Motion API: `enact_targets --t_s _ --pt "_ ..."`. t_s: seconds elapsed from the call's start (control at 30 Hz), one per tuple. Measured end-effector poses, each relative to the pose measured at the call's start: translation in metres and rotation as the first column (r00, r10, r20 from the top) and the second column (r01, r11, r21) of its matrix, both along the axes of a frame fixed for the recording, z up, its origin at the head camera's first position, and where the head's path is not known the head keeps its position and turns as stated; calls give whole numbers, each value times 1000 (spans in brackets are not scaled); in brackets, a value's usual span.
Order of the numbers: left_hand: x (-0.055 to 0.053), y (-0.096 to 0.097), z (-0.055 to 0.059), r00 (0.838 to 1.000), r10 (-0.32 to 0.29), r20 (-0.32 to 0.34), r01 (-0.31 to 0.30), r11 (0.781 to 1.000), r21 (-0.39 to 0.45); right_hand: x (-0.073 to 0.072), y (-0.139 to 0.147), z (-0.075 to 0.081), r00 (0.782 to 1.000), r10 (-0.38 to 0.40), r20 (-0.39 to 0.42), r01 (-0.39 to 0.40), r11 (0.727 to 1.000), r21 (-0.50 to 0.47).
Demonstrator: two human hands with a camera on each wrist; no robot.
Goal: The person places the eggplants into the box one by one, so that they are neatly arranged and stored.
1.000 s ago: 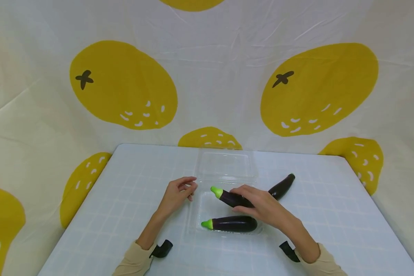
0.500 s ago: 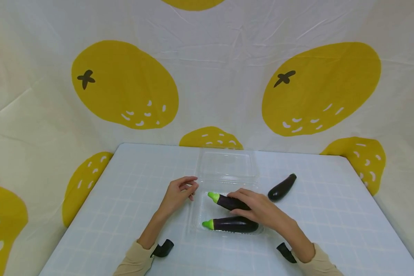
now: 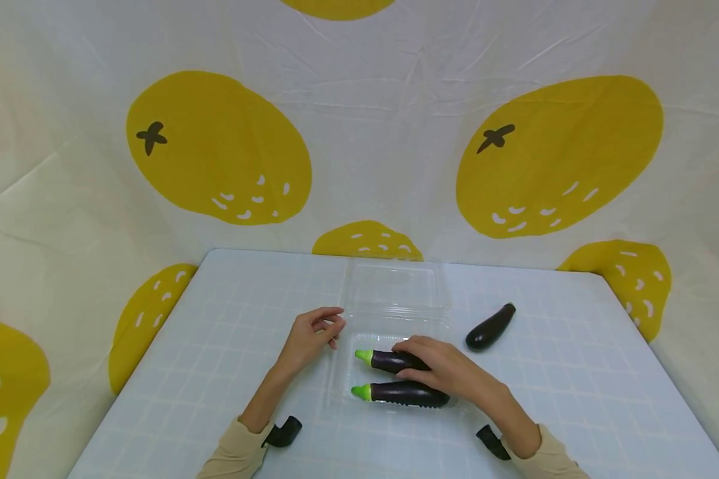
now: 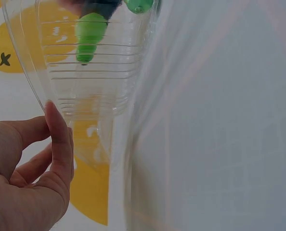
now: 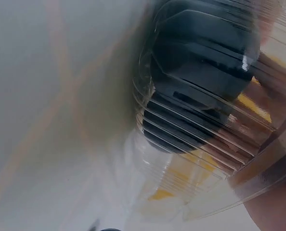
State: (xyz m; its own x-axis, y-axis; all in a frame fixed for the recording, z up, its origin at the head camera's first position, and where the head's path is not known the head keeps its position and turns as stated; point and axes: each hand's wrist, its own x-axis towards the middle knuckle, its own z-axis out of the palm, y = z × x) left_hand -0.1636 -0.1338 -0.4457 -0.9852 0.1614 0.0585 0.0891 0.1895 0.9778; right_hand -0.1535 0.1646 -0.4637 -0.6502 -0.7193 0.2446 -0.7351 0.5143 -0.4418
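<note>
A clear plastic clamshell container (image 3: 339,382) lies with its lid (image 3: 395,286) folded back toward the wall. In its tray, an eggplant (image 3: 407,394) with a green stem lies along the near side. My right hand (image 3: 446,366) grips a second eggplant (image 3: 386,360) by its thick end, inside the tray beside the first and roughly parallel. At the left rim, my left hand (image 3: 313,336) pinches the edge between thumb and finger; the left wrist view shows the fingertips (image 4: 51,108) at the rim. Through the ribbed wall, the right wrist view shows a dark rounded eggplant end (image 5: 191,91).
A third eggplant (image 3: 490,328) lies on the table to the right of the container. The pale checked tablecloth (image 3: 234,299) reaches back to a hanging cloth (image 3: 383,133) printed with yellow fruit. Black straps with wrist cameras (image 3: 283,431) sit at both cuffs.
My right hand has moved down and toward me with its eggplant, which has turned from slanted to nearly level beside the near one. The left hand stays at the rim.
</note>
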Motion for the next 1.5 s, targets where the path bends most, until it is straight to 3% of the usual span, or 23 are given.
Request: enact_targets --t_s 0.4,0.5,0.8,1.0,1.27,1.5 --pt "-16 -4 -36 999 32 -5 -32 999 -35 2 -3 2 993 -17 117 9 998 67" --pt "-16 -6 -37 1000 23 -10 -23 999 -30 2 -3 3 990 -25 140 14 997 79" --pt "-16 -6 -38 1000 28 5 -28 999 -42 4 2 8 996 -35 85 30 997 65" --pt "-16 -5 -37 999 35 7 -35 998 -49 3 10 11 998 -42 39 41 999 34" --pt "-15 -5 -36 999 35 9 -34 998 -55 1 20 14 994 -44 -96 43 999 -13" --pt "-15 -5 -36 1000 31 3 -31 998 -53 2 29 17 986 -104 -132 99 994 -49"
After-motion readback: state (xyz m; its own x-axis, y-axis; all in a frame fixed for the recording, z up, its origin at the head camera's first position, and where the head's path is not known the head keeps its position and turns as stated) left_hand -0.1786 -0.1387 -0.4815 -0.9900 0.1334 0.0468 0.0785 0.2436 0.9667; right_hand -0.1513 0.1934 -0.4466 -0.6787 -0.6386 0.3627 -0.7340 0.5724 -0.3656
